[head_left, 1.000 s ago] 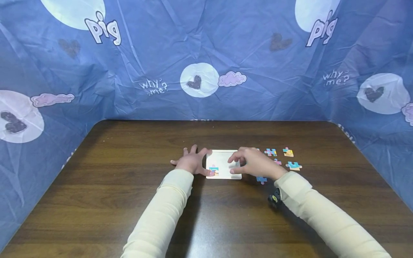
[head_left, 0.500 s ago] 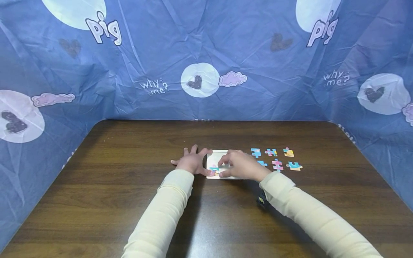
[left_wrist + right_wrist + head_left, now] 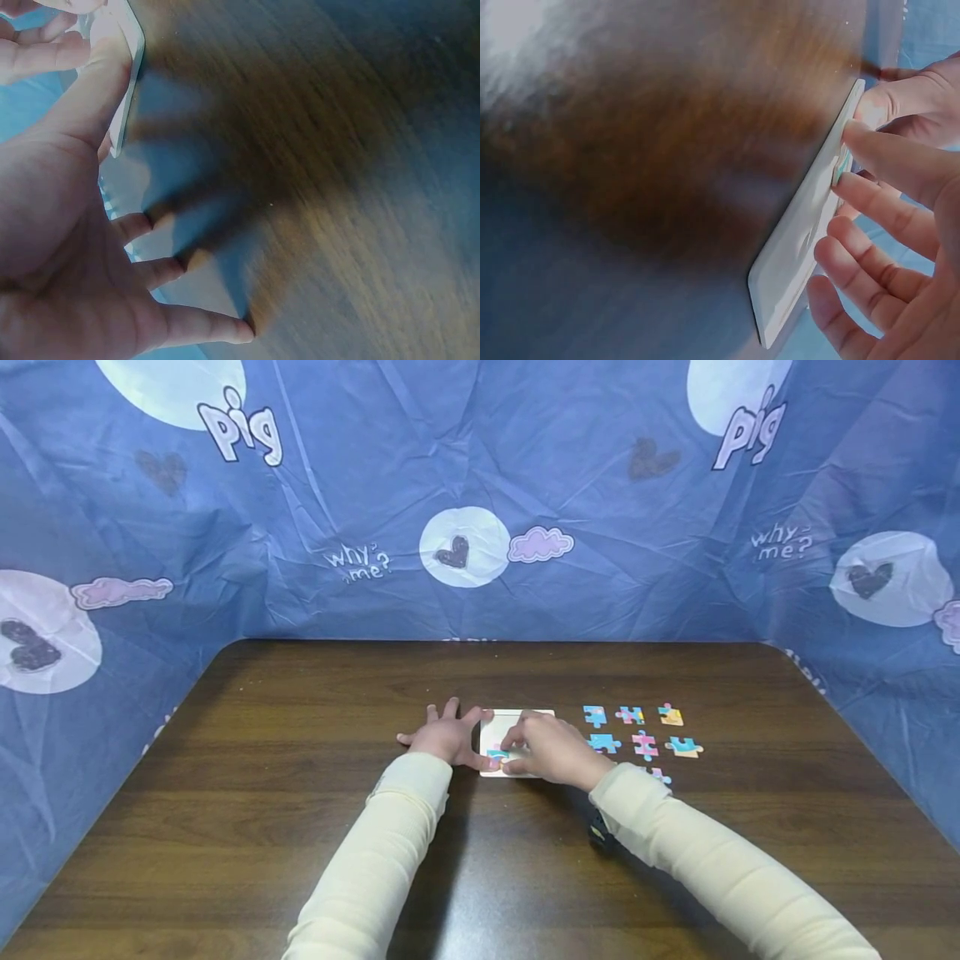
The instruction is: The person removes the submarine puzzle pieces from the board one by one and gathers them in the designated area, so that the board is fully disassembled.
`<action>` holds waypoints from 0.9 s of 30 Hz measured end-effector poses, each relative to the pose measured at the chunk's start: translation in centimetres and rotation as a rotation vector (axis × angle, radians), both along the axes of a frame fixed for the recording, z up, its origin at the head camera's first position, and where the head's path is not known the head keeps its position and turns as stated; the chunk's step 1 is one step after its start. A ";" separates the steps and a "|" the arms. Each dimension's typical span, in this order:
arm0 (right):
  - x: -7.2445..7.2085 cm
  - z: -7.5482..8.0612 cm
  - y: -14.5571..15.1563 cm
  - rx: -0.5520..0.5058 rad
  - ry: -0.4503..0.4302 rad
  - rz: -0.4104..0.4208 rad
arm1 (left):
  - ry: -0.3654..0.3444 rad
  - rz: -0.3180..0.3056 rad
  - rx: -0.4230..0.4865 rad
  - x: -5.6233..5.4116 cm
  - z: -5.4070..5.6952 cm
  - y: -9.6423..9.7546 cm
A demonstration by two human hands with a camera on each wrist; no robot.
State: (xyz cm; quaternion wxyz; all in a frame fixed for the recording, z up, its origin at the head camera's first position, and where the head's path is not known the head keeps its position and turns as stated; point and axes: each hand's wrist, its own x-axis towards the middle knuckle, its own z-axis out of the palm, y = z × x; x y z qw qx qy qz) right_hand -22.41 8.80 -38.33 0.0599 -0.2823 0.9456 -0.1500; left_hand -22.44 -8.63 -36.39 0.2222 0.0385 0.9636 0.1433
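A white puzzle tray [image 3: 497,723] lies flat on the table between the two hands. My left hand [image 3: 446,739] spreads along its left side, forefinger near the back corner and thumb pressing near the front corner. In the left wrist view the other fingers of the left hand [image 3: 67,225] stretch onto the wood. A blue and pink jigsaw piece [image 3: 497,753] lies in the tray's front left corner beside that thumb. My right hand [image 3: 555,750] reaches over the tray. Its thumb and forefinger pinch a teal-edged jigsaw piece [image 3: 841,169], mostly hidden by the fingers.
Several loose jigsaw pieces lie right of the tray in rough rows, among them a blue one [image 3: 594,716], a pink one [image 3: 645,744] and a yellow one [image 3: 671,715]. The right forearm partly covers the nearest row. A blue printed cloth [image 3: 480,468] hangs behind the table [image 3: 315,693].
My right hand has moved left across the tray to the piece in the front left corner, uncovering more loose pieces at the right. My left hand stays in place.
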 end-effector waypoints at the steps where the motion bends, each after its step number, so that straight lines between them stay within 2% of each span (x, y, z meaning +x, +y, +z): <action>1: 0.0 0.0 -0.1 -0.002 0.001 -0.002 | 0.001 -0.002 -0.003 0.0 0.1 0.0; 8: -0.2 0.0 -0.5 -0.012 -0.023 -0.030 | 0.001 -0.007 -0.009 0.3 0.4 0.0; 16: -0.1 -0.3 -0.5 0.017 -0.012 -0.046 | 0.006 -0.023 -0.031 0.5 0.5 -0.2; 27: -1.1 0.3 1.1 0.027 -0.024 -0.064 | -0.011 -0.022 -0.017 0.3 0.3 -0.1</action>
